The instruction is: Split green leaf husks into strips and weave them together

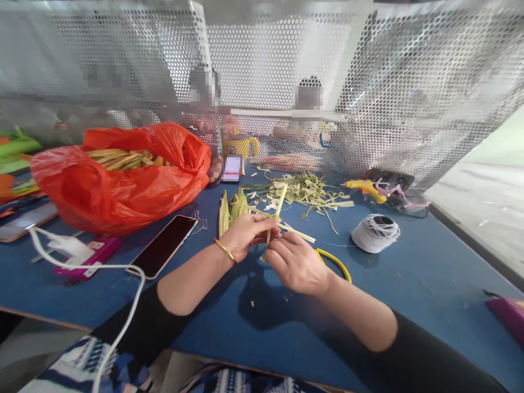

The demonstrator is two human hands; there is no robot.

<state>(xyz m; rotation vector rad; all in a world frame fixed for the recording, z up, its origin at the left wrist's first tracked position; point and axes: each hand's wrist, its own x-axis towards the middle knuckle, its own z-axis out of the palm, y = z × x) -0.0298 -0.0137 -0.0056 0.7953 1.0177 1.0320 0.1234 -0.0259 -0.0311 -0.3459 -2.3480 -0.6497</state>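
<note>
My left hand (245, 233), with a gold bangle at the wrist, pinches a pale green leaf strip (281, 201) that stands up above the fingers. Close against it, my right hand (298, 263) is closed with its fingers curled at the strip's lower part; its fingertips are partly hidden. Behind my left hand lie broader dried leaves (237, 206), which look like husks. Further back is a heap of cut leaf scraps (307, 191). A yellow curved handle (338, 262) shows beside my right wrist, the rest of that tool being covered.
Left stands a red plastic bag (135, 202) of leaf strips, near a dark-screened phone (166, 245) and a white cable (137, 295). Right are a white thread spool (374, 234) and a yellow glue gun (368, 189). A perforated metal screen (262, 60) borders the blue table (213, 333); people sit beyond.
</note>
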